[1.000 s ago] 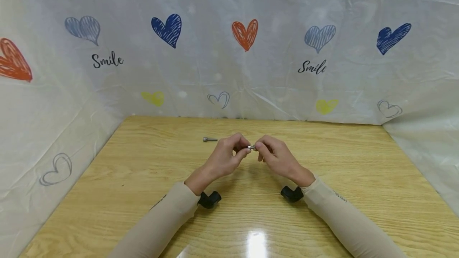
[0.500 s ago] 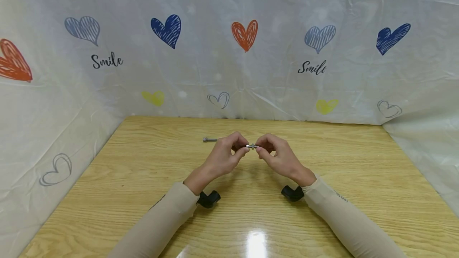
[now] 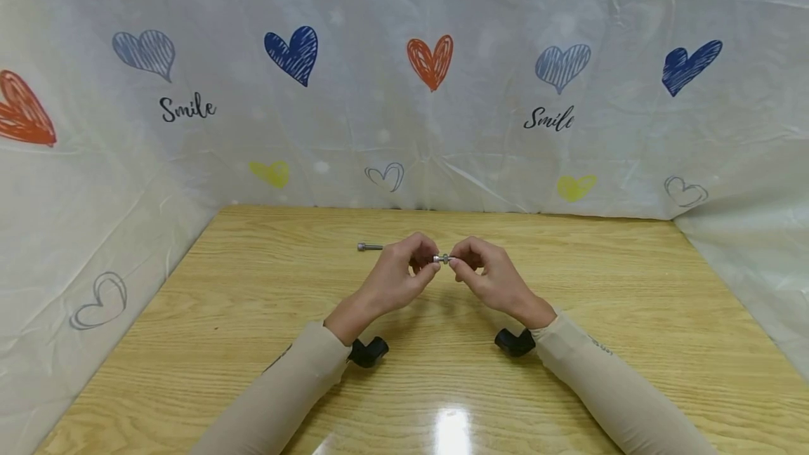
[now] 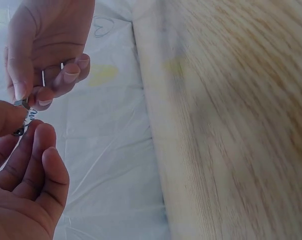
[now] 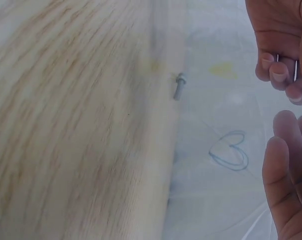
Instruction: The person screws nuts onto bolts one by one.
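Observation:
Between my hands a short metal bolt (image 3: 439, 258) lies roughly level, its socket head toward the left. A nut (image 3: 445, 259) sits around its shank, also seen as a dark hex edge (image 4: 22, 104) in the left wrist view. With thumb and fingers, my left hand (image 3: 397, 276) pinches the bolt at its head. My right hand (image 3: 489, 274) has thumb and forefinger at the nut and the bolt's far end; the fingertips hide part of the contact. In the right wrist view the bolt is mostly out of frame beside the hands.
A second socket-head bolt (image 3: 369, 247) lies on the wooden table (image 3: 253, 286), just beyond my left hand, its tip partly covered. A white sheet (image 3: 480, 153) printed with hearts hangs behind the table. Black wrist mounts (image 3: 369, 352) sit under both cuffs.
My right fingers shifted off the nut toward the bolt's end, uncovering the nut, then moved slightly back left against it. My left hand stays nearly still, gripping the bolt.

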`<state>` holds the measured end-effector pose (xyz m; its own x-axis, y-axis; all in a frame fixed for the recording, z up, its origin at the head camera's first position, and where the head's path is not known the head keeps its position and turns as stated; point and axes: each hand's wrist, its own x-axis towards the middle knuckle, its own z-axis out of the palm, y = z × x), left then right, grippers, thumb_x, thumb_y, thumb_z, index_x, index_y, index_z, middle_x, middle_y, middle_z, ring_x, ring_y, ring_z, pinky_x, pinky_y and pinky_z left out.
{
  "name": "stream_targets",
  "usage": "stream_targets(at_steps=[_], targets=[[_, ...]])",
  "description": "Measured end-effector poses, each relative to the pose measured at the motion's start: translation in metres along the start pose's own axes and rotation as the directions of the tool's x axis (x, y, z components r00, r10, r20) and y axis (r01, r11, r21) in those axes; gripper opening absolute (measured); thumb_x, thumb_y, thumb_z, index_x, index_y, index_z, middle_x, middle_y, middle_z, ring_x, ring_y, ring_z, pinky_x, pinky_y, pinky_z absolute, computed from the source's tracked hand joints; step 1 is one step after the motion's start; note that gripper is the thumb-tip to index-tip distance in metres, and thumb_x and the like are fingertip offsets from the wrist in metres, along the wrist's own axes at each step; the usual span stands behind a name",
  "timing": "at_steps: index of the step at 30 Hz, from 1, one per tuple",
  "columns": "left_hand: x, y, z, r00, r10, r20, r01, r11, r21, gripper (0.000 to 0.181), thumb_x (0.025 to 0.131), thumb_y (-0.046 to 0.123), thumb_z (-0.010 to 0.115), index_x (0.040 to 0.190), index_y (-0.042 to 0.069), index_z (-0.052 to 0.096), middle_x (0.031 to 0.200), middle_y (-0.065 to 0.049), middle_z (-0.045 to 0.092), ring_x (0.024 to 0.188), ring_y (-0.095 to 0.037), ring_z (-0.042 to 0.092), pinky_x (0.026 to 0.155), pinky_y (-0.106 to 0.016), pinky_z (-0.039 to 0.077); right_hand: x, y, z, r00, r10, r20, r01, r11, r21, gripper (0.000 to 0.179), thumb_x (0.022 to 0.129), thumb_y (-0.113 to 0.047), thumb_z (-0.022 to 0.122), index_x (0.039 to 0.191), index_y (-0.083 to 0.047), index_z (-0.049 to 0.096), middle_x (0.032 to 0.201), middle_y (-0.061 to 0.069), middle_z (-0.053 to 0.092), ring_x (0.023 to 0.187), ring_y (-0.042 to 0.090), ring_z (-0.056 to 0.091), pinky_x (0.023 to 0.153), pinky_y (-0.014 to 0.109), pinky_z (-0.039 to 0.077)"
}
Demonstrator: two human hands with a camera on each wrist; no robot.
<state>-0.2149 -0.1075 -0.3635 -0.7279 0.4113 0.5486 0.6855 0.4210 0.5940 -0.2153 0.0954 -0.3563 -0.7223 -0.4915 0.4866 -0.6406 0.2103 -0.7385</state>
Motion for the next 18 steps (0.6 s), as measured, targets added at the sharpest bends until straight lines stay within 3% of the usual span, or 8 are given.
stream_targets(at_steps=[5,12,18], targets=[[0.000,-0.001,0.000,0.999,0.033,-0.002,-0.033,0.999,0.028,0.018,0.087,0.004,0.068,0.103,0.002,0.058,0.083,0.000,0.060,0.069,-0.009,0.055,0.059,-0.037,0.050,0.000,0.021,0.004,1.000,0.011,-0.006,-0.011,1.000,0.018,0.005,0.096,-0.004,0.057,0.099,-0.003,0.061,0.083,0.003,0.062,0.065,0.018,0.059,0.056,0.029,0.048],[0.001,0.001,0.001,0.993,0.115,0.005,-0.115,0.990,0.087,0.018,0.085,0.003,0.071,0.097,0.009,0.059,0.088,0.000,0.058,0.070,-0.013,0.054,0.059,-0.033,0.047,-0.001,0.027,0.005,0.999,-0.050,0.004,0.050,0.998,0.046,0.004,0.097,-0.011,0.057,0.098,-0.012,0.061,0.084,0.008,0.062,0.066,0.031,0.059,0.055,0.030,0.048],[0.001,0.001,0.002,0.992,0.123,-0.002,-0.122,0.987,0.102,0.016,0.085,0.002,0.071,0.092,0.011,0.060,0.085,0.003,0.056,0.070,-0.009,0.050,0.059,-0.033,0.046,0.000,0.021,0.007,0.998,-0.066,0.014,0.066,0.997,0.034,0.006,0.096,-0.006,0.057,0.097,-0.010,0.061,0.083,0.003,0.062,0.064,0.024,0.059,0.056,0.029,0.049]])
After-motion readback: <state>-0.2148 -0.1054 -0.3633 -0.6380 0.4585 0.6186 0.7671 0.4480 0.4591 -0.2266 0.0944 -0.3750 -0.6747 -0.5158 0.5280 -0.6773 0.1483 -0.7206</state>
